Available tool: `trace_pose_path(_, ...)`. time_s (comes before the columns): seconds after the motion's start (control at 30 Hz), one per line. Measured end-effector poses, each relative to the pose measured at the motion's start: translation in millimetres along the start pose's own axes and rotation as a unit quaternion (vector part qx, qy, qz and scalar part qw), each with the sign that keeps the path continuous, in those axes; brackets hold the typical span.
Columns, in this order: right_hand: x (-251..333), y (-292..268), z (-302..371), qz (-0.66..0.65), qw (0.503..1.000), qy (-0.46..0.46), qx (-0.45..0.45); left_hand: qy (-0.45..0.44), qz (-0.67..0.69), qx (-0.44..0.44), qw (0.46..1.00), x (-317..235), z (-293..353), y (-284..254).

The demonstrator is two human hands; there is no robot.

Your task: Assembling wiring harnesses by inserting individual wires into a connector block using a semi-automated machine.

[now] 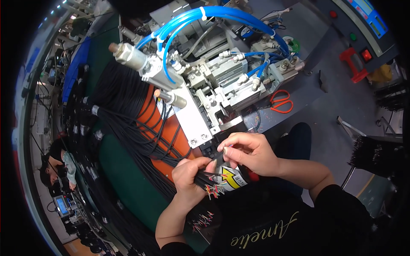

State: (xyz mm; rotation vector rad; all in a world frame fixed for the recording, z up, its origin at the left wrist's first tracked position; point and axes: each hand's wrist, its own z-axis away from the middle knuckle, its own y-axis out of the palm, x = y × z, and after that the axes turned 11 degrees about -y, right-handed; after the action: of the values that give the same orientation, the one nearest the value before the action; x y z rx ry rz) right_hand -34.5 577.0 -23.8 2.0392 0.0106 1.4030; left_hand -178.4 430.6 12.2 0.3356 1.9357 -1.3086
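Note:
A bundle of black cables [204,178] is gripped in my left hand [186,175]. Stripped ends with thin coloured wires [214,190] fan out below that hand. My right hand [253,154] is closed, thumb against fingertips, just right of the left hand. Whatever sits in its pinch is too small to make out. Both hands are close to the front end of a metal pneumatic machine [188,117]. Beneath them shows a white label with a yellow arrow [230,177].
Long black cables [124,94] lie over an orange surface [171,132] at the left. Blue air hoses [222,13] arch above the machine. Red-handled scissors [282,102] lie on the grey table. A control panel [363,25] stands far right. Another person [55,162] is at far left.

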Motion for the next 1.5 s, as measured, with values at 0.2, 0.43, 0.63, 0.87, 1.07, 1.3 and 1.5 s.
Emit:
trace_pose_path(0.2,9.0,-4.4,-9.4,-0.025,0.997,0.073,0.014,0.090,-0.011,0.033,0.995,4.1,-12.4,7.0)
trace_pose_path(0.43,3.6,-14.0,-11.5,-0.157,0.970,0.186,-0.011,0.157,-0.143,0.020,0.977,2.3,-8.9,8.3)
trace_pose_path(0.63,1.6,-18.9,-10.7,-0.168,0.970,0.178,-0.004,0.154,-0.156,0.033,0.975,4.2,-13.5,9.6)
trace_pose_path(0.87,0.9,-7.2,-3.5,0.155,0.987,-0.016,0.038,0.087,-0.129,0.073,0.985,-6.8,-15.7,14.2)
trace_pose_path(1.07,-0.4,-10.2,-5.6,-0.145,0.981,0.125,-0.038,0.066,-0.094,0.030,0.993,0.7,-22.1,21.0)
trace_pose_path(1.3,1.3,-11.6,-13.6,-0.024,0.993,0.112,0.003,0.043,-0.045,0.025,0.998,-5.6,-19.1,14.7)
trace_pose_path(1.5,-9.3,1.7,-0.6,0.478,0.824,-0.293,0.077,0.027,-0.024,0.006,0.999,-2.7,-12.1,14.5)
